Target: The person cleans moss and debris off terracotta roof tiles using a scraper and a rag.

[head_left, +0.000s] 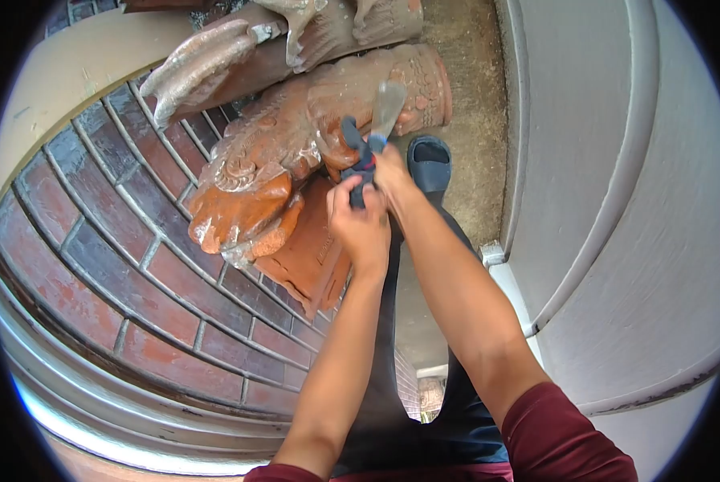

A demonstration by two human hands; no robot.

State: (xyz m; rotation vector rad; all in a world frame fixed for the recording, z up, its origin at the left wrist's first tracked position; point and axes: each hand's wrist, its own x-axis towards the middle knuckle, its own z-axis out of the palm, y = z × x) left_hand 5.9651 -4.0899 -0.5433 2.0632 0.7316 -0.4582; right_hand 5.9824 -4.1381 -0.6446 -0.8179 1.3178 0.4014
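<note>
My left hand has its fingers curled round the lower part of a dark grey glove, which is partly blurred. Close beside it, my right hand grips a putty knife by its blue-ended handle, with the broad blade pointing up and away from me. Both hands are over the near side of an orange-brown carved clay piece, whose scrolled end lies to the left. Under the carving's near side sits a flat terracotta slab.
More weathered clay pieces lie behind the carving. Brick paving spreads to the left, and a pale panelled wall rises on the right. My dark shoe stands on a rough concrete strip.
</note>
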